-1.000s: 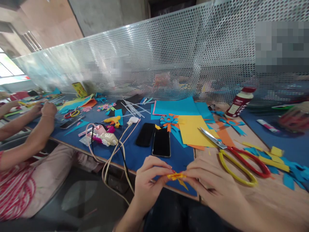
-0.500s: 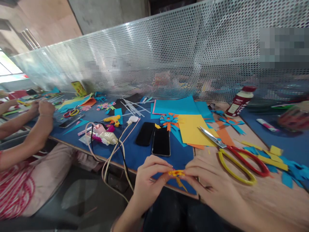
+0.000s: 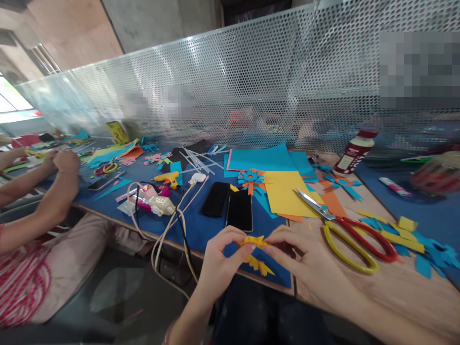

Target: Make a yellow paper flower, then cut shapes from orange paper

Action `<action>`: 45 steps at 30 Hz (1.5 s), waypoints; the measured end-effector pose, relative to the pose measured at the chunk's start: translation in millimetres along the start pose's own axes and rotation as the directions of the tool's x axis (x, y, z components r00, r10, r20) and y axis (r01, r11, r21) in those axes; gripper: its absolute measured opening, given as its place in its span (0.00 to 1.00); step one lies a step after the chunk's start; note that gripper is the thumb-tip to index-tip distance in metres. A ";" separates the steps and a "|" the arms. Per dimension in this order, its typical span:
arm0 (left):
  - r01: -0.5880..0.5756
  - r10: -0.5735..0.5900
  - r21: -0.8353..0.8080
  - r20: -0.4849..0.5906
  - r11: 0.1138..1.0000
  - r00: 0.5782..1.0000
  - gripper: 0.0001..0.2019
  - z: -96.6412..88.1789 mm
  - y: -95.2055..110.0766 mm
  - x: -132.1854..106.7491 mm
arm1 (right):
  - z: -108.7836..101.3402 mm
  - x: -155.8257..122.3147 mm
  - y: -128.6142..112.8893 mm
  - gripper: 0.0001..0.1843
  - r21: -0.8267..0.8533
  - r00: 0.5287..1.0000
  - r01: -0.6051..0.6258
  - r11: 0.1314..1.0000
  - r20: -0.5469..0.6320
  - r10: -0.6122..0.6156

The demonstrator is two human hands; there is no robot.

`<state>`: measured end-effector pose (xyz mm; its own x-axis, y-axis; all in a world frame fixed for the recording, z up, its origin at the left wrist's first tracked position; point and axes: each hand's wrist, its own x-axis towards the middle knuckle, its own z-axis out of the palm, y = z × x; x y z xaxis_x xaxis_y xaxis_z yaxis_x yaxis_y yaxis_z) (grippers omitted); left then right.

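Note:
A yellow fringed paper piece (image 3: 256, 242) is held between my two hands at the table's front edge. Its cut strips stick out above and hang down below my fingers. My left hand (image 3: 226, 254) pinches its left side between thumb and fingers. On the right side, my right hand (image 3: 293, 249) pinches it the same way. Just beyond my hands lie two black phones (image 3: 240, 211). Large scissors (image 3: 334, 220) with one red and one yellow handle rest partly open to the right of my right hand.
Yellow paper (image 3: 287, 191), blue sheets (image 3: 262, 157) and a blue-and-orange paper flower (image 3: 250, 181) lie farther back. A yellow glue gun (image 3: 167, 178) and cables (image 3: 183, 211) are to the left. A bottle (image 3: 355, 152) stands at right. Another person's arms (image 3: 61, 187) are far left. A perforated metal screen (image 3: 244, 86) rises behind.
The yellow paper piece has been raised slightly and tilted, so more of its fringe shows. My fingers have shifted on it. The other things stay in place.

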<state>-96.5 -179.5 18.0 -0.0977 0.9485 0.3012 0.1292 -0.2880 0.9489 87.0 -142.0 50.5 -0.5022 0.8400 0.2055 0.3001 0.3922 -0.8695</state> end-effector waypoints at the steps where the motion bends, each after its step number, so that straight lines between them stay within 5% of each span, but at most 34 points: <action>1: 0.005 -0.005 0.000 0.001 1.000 1.000 0.05 0.5 -0.3 0.1 | 0.0 0.5 0.0 0.09 0.004 1.000 -0.012 1.000 0.005 0.012; 18: 0.047 -0.047 0.005 -0.031 0.999 0.998 0.07 8.9 -4.5 -1.3 | 16.7 -4.4 16.5 0.10 -0.015 0.987 0.071 0.997 -0.144 -0.073; 35: 0.025 -0.021 0.078 -0.045 0.997 0.999 0.07 10.0 -3.2 -2.4 | 15.9 -3.4 14.7 0.11 -0.033 0.991 0.045 0.998 -0.126 -0.049; 45: 0.015 -0.022 0.153 0.043 0.988 0.999 0.06 6.5 -0.5 -2.2 | 11.4 0.8 16.6 0.07 -0.005 0.999 0.020 1.000 -0.036 -0.020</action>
<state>-90.0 -180.6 16.2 -0.0579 0.9594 0.2760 0.2774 -0.2501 0.9277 82.3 -139.1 31.1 -0.4790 0.8447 0.2388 0.2941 0.4108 -0.8630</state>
